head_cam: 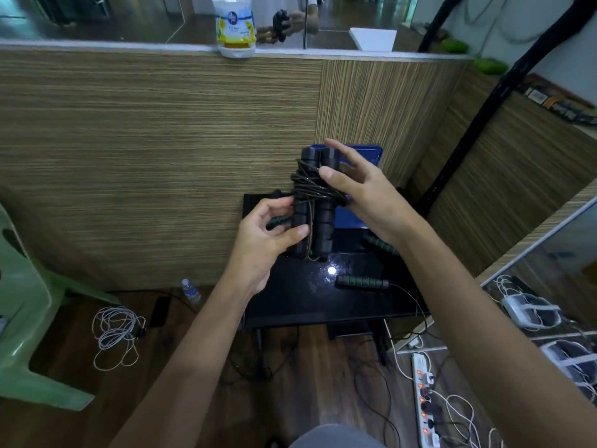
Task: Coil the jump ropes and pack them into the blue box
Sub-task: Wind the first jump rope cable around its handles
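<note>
Hands held one rope bundle [315, 202] above the tabletop [300, 299] (handles upright): left hand [265, 240] pinched it low, right hand [358, 189] gripped the wraps.

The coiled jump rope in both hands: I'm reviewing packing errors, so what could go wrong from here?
The cord wraps look loose around the two black handles; if the right hand eases its grip, they may unwind. The left hand holds only the lower end. The blue box sits behind, partly hidden, so placing could miss.
</note>
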